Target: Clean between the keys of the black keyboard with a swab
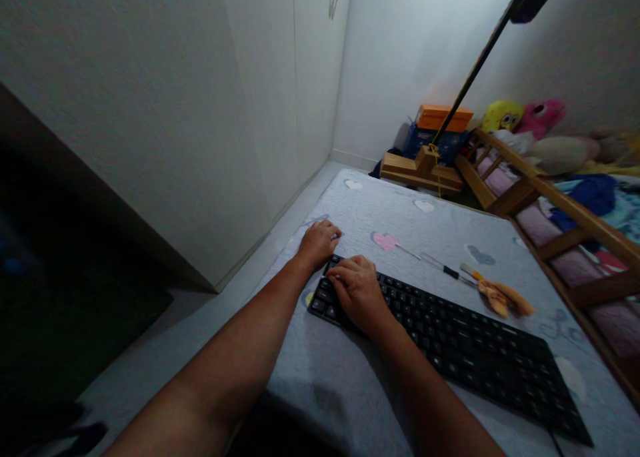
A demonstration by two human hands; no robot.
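A black keyboard [465, 337] lies slantwise on a light blue cloth [320, 383] patterned with hearts. My right hand [357, 290] rests over its left end, fingers bent and drawn together near the corner keys; anything between them is too small to name. Just beyond that corner is my left hand [320, 242], its fingers curled and the fingertips close to the keyboard's edge. What it may hold is hidden. Behind the keyboard lie a thin pale rod [409, 251], a wire tool with a black grip [450, 271], a yellow-handled brush [470, 271] and a crumpled orange-brown cloth [503, 298].
A tall white cabinet [260, 97] stands along the left. At the back are a wooden base [420, 170] with a slanting black pole [480, 63] and an orange box [443, 118]. A wooden rail [560, 183] borders the right, with plush toys [543, 118] behind it.
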